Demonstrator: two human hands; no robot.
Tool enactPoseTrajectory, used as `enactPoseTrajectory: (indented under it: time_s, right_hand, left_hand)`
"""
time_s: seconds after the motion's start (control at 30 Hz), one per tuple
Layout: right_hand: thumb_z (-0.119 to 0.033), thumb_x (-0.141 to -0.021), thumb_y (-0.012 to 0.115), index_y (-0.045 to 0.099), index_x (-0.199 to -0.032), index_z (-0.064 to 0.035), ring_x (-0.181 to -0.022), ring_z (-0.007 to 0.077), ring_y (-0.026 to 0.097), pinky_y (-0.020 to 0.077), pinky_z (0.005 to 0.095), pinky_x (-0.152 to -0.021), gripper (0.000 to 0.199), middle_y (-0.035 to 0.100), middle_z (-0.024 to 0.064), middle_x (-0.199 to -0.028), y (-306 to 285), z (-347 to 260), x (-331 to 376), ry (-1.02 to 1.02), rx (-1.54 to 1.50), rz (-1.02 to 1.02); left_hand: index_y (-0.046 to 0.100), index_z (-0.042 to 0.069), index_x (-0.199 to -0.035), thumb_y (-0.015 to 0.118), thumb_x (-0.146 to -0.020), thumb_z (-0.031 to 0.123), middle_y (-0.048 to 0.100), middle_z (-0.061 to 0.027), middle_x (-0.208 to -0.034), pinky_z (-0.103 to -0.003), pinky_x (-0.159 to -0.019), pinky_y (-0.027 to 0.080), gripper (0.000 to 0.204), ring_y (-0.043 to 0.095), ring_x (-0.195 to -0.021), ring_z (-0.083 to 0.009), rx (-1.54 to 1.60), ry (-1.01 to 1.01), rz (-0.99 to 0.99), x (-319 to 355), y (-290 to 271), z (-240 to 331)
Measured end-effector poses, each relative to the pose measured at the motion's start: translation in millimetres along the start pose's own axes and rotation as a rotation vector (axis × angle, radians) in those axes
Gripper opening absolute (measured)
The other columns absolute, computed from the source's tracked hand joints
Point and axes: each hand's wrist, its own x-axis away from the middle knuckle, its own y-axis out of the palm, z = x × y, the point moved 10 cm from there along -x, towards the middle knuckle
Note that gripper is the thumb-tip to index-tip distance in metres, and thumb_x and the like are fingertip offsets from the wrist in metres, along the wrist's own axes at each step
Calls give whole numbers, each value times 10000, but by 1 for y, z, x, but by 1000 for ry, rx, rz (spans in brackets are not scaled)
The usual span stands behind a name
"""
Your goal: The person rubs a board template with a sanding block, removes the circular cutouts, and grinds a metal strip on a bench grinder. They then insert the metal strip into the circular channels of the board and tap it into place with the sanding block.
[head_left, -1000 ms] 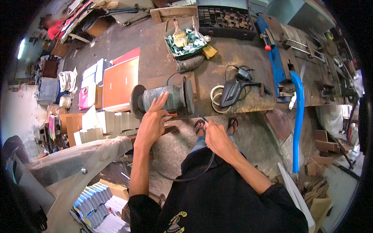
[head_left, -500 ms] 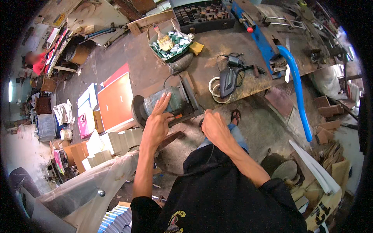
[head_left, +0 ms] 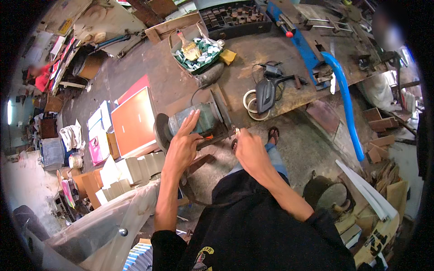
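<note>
A grey-green bench grinder (head_left: 202, 116) sits at the near edge of the workbench, with a wheel at either end. My left hand (head_left: 180, 148) lies on its motor housing, fingers stretched out flat. Close to the grinder's right-hand wheel (head_left: 221, 108), my right hand (head_left: 251, 151) is closed in a pinch. Small bright specks show at its fingertips; what it pinches is too small to make out. An orange part (head_left: 209, 137) shows on the grinder's near side, beside my left hand.
On the bench lie a black power tool (head_left: 266, 96), a tape roll (head_left: 251, 105), a bin of small pieces with a brush (head_left: 191, 50), and an orange panel (head_left: 133, 121). A blue curved tube (head_left: 344, 106) hangs over the right edge. Two people are in the background.
My right hand has shifted very slightly, and bright specks now show at its fingertips. The left hand stays on the housing. A blurred person has appeared at the upper right.
</note>
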Motion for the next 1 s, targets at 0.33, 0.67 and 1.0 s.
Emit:
enactPoseTrajectory:
  time_s: [0.33,0.67,1.0]
  right_hand:
    - [-78,-895,662,638,-1163,59,-662,128,554,431,274,-603,302,615,116,-779,-156,-47,48,70,-628,-279]
    - [21,-787,674,669,-969,28,-706,262,528,433,360,-624,182,513,107,-753,-132,-42,14,-300,6,321]
    - [5,-815,647,633,-906,43,-733,302,513,422,428,-625,99,467,132,-747,-32,-1,-15,-364,202,310]
  left_hand:
    - [724,-5,-915,666,-713,-90,505,-196,-1418,-513,-1129,333,226,428,-1370,-347,-5,173,566,11,-69,105]
    - [329,85,-1498,684,-837,56,299,-180,-1557,-544,-1185,136,751,244,-1461,-332,92,-37,347,-39,-51,51]
    - [483,63,-1404,799,-764,193,444,-224,-1457,-474,-1157,262,726,397,-1386,-335,-151,-149,280,-14,-12,11]
